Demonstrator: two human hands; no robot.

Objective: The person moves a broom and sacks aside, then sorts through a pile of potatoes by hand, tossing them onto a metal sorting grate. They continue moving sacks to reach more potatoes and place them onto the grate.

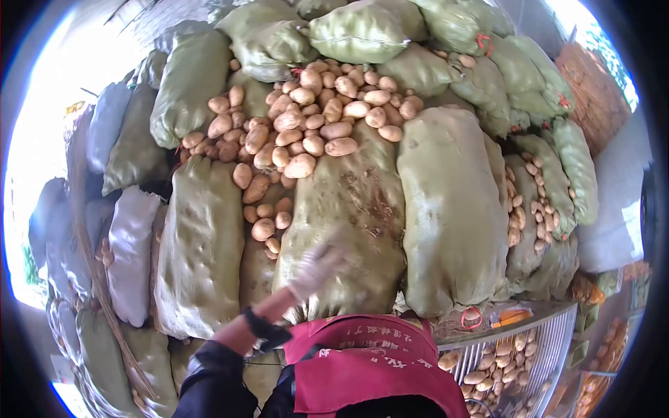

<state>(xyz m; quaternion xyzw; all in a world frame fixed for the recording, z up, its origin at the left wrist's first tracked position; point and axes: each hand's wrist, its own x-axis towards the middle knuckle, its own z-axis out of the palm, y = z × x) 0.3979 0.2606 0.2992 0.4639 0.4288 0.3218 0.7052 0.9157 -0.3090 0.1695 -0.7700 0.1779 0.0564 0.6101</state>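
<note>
My left hand (315, 272), in a pale glove with a dark band at the wrist, reaches over the middle woven sack (327, 209). Motion smears its fingers, so whether they are spread or closed does not show, and I make out nothing in them. Dark soil stains mark the upper right of this sack. Beyond it lies a heap of loose potatoes (300, 118), spilling down the gap on the left beside another full sack (198, 244). My right hand is out of view.
A large full sack (449, 209) lies to the right. More green sacks (359, 31) are stacked behind. Potatoes fill a ribbed metal tray (557, 348) at the lower right, near an orange-yellow packet (511, 318). A bundle of long dry stalks (90, 251) leans at the left.
</note>
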